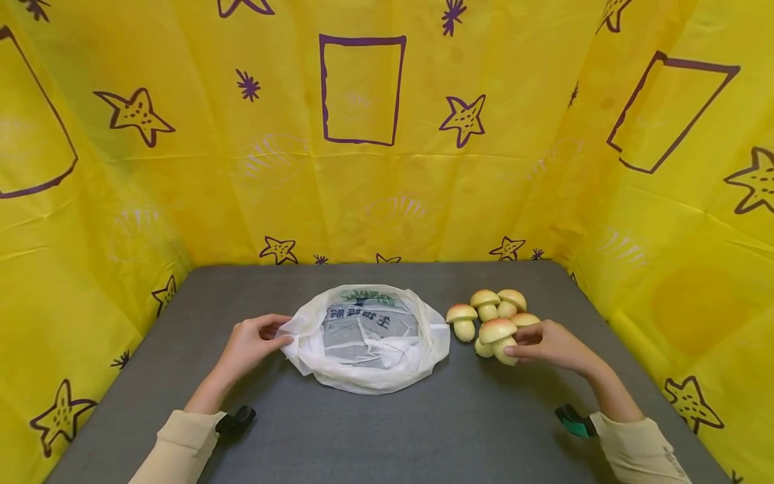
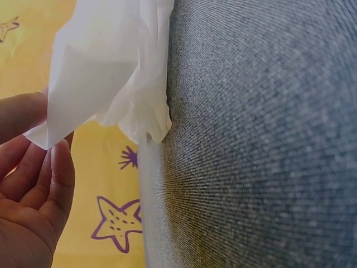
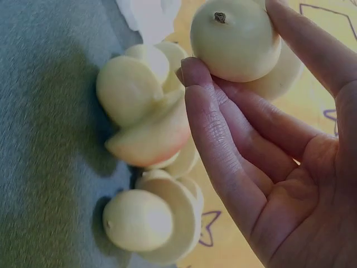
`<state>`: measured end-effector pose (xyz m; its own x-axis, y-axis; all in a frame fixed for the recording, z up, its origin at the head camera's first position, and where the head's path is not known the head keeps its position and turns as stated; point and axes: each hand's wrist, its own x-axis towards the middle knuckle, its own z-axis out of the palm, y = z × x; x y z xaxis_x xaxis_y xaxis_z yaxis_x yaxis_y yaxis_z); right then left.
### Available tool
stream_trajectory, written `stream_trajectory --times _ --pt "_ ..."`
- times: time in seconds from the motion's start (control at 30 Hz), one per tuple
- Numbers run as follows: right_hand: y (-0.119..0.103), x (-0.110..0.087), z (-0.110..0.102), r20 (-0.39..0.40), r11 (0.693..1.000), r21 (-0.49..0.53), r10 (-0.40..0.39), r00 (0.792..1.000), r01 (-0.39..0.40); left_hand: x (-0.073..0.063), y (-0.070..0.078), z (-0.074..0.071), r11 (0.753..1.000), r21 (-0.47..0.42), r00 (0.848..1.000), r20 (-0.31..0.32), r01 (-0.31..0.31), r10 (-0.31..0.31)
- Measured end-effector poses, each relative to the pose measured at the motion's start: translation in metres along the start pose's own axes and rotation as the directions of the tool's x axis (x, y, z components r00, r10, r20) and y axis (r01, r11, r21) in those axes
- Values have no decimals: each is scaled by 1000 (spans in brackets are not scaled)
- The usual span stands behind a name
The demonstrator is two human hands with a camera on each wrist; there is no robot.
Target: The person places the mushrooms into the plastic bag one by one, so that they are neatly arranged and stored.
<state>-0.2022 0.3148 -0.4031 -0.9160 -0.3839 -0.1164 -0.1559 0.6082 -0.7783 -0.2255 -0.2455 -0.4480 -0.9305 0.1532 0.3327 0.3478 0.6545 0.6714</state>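
A white plastic bag (image 1: 377, 383) lies with its mouth spread wide, and printed green leaves and dark lettering show inside. My left hand (image 1: 256, 343) pinches the bag's left edge between thumb and fingers; the left wrist view shows the thin white film (image 2: 92, 72) held at its corner. At the right, my right hand (image 1: 553, 346) holds a toy mushroom (image 1: 497, 329) by its pale stem, thumb on one side and fingers on the other. In the right wrist view, the stem end (image 3: 234, 44) of this mushroom faces the camera. Several more mushrooms (image 1: 484, 299) cluster behind it.
The dark grey tabletop (image 1: 387, 437) extends under everything. Yellow cloth walls (image 1: 387, 202) with drawn starfish enclose the back and both sides. One mushroom (image 1: 462, 314) stands close to the bag's right edge.
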Motion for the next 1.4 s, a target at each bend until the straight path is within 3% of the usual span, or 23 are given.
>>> stream_trajectory --times 0.33,0.57,0.8,1.03,1.4 --pt "-10 14 7 -27 998 -60 -31 999 30 1 3 1 1000 -2 1000 -4 -7 7" --pt "-18 25 12 -51 997 -79 -5 999 1 3 4 1 1000 -16 1000 -6 -14 14" --pt "-26 35 19 -71 992 -121 -41 997 33 2 9 0 1000 -16 1000 -4 -4 4" --pt "-31 47 29 -36 997 -23 -69 997 68 0 12 0 1000 -18 1000 4 12 -12" --pt "-36 63 43 -50 995 57 -75 996 78 0 9 1 1000 -31 1000 2 6 -6"
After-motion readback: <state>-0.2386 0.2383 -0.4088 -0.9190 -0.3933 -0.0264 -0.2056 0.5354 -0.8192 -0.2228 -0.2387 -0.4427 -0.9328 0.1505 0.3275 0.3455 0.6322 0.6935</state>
